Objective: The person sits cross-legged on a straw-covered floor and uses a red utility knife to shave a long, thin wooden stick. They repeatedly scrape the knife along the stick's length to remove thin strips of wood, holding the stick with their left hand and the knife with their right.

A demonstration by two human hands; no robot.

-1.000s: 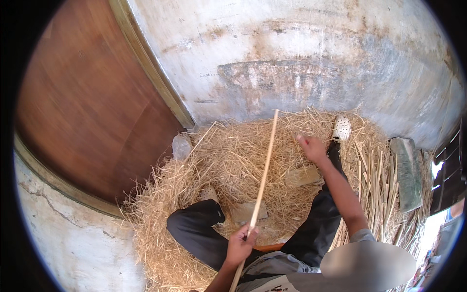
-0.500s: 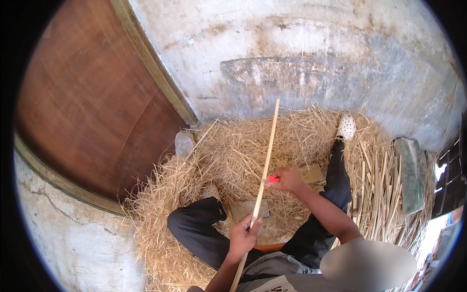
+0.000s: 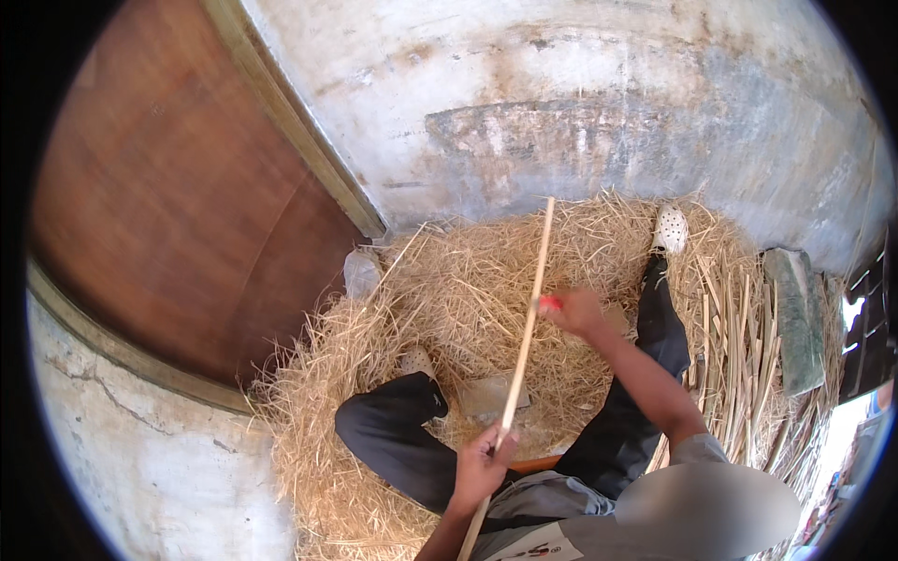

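A long, pale wooden or bamboo stick (image 3: 526, 357) slants up from my lap toward the wall. Around its lower part my left hand (image 3: 481, 467) is closed, and the stick's bottom end runs past my wrist out of view. Farther up, my right hand (image 3: 576, 314) grips a small red-handled tool (image 3: 550, 304). The tool's tip lies against the right side of the stick, but its exact kind is mostly hidden in my fist.
Dry, straw-like shavings (image 3: 468, 271) cover the floor around my legs. A flat block (image 3: 494, 396) lies between my feet. Several thin sticks (image 3: 739, 337) are piled at right beside a grey-green slab (image 3: 793, 323). A stained wall (image 3: 561, 112) and a brown door (image 3: 178, 187) stand ahead.
My right hand and the red-handled tool have slid farther up the stick, away from me. The view has shifted slightly; my left hand keeps its hold.
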